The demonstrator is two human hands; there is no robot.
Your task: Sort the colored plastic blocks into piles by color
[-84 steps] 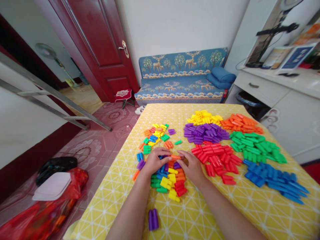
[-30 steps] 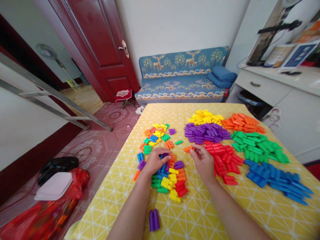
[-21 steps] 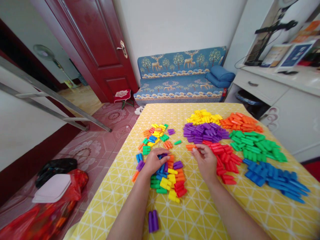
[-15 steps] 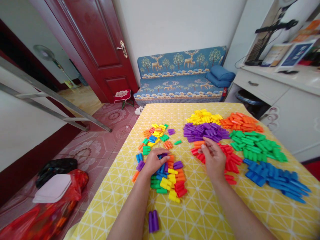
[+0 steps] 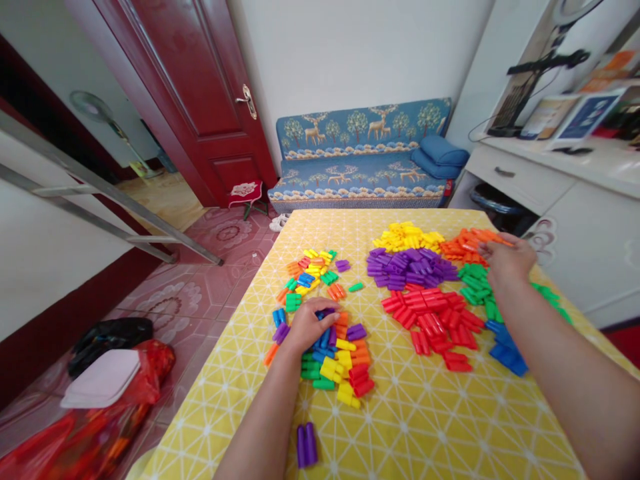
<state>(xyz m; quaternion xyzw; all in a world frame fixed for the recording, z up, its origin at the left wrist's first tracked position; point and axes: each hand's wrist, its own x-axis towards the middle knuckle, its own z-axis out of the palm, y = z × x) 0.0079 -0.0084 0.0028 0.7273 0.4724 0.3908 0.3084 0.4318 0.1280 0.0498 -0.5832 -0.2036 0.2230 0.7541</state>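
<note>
My left hand point(image 5: 311, 325) rests on a pile of mixed-colour plastic building blocks point(image 5: 345, 363), fingers curled down over blue and purple pieces. Its fingertips are partly hidden, so what they grip is unclear. At the far right, my right hand point(image 5: 509, 261) is closed on an orange block point(image 5: 493, 236) at the edge of the orange pile point(image 5: 463, 247). The right wrist and forearm cover parts of the green pile point(image 5: 475, 285) and the blue pile point(image 5: 507, 350). A red pile point(image 5: 433, 317) and a purple pile point(image 5: 410, 268) lie between the hands.
Yellow blocks point(image 5: 407, 237) are heaped behind the purple ones. Another mixed cluster point(image 5: 310, 270) lies farther back on the left. A purple pair point(image 5: 307, 445) sits near the front of the yellow tablecloth point(image 5: 400, 427). Beyond stands a blue sofa point(image 5: 345, 177); a white cabinet point(image 5: 565, 200) borders the right.
My right hand has moved right and away from me, from above the red pile to the orange pile, carrying the orange block. The left hand has stayed in place.
</note>
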